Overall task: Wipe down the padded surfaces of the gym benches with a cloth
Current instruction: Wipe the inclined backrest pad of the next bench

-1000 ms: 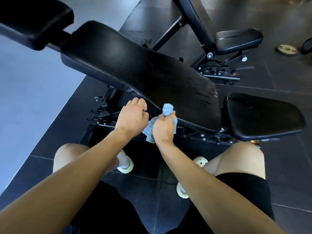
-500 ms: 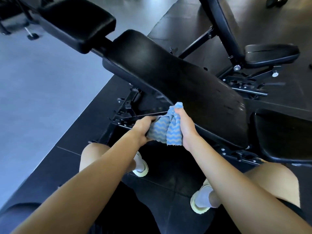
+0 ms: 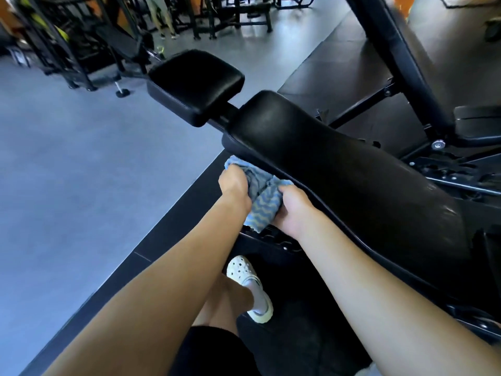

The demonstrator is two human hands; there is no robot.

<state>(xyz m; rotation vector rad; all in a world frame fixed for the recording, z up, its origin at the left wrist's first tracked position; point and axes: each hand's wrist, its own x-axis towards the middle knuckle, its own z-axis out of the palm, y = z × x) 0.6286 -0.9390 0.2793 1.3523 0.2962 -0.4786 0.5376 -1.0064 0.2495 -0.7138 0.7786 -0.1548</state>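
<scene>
A long black padded bench back (image 3: 339,175) slopes across the middle, with a smaller black head pad (image 3: 195,80) at its upper left end. Against the near side edge of the long pad sits a blue cloth with wavy stripes (image 3: 263,202). My left hand (image 3: 234,185) grips the cloth's upper left part. My right hand (image 3: 294,210) holds its lower right part, right beside the pad's edge. Both sets of fingers are hidden in the folds.
A second black bench (image 3: 401,58) with its seat pad (image 3: 477,123) stands behind at the right. Black metal racks and machines (image 3: 81,44) fill the far left. Grey floor (image 3: 81,185) lies left of the black mat. My white shoe (image 3: 252,289) is under the bench frame.
Both hands and the cloth have moved up along the pad's near edge toward the head pad. The cloth was bunched in my right hand, then my left hand took hold too.
</scene>
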